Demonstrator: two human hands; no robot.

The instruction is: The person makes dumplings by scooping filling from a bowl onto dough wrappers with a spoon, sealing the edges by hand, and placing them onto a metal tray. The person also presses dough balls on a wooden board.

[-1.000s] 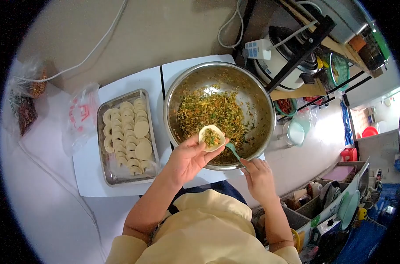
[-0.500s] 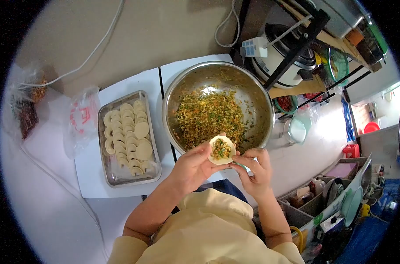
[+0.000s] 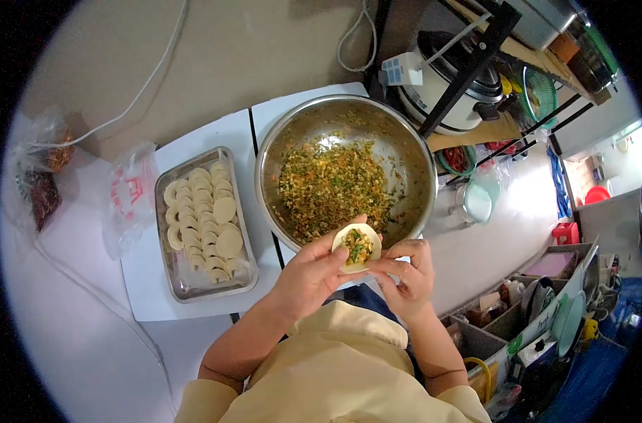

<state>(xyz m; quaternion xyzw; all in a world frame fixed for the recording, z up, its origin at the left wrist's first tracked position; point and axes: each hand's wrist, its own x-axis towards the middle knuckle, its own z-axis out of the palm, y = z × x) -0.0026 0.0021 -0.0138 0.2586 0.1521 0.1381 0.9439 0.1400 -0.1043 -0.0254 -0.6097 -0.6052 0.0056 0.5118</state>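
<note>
My left hand (image 3: 308,276) holds a round dough wrapper (image 3: 370,244) with chopped filling (image 3: 358,246) in its middle, just over the near rim of a large steel bowl (image 3: 420,156). The fingers of my right hand (image 3: 406,276) pinch the wrapper's right edge. The green spoon is barely visible, if at all, near my right hand. Inside the bowl lies a heap of chopped vegetable and egg-like mixture (image 3: 331,185). To the left, a metal tray (image 3: 164,261) carries rows of overlapping dough wrappers or dumplings (image 3: 202,218).
Both tray and bowl stand on white tables (image 3: 146,303). A plastic bag (image 3: 132,187) lies left of the tray. A rice cooker (image 3: 448,106) sits on a rack at the upper right. Divided bins (image 3: 504,326) with kitchen items are at the lower right.
My right hand has moved from the spoon's handle position up to the wrapper's edge and now pinches it. My left hand has shifted slightly right and down with the filled wrapper.
</note>
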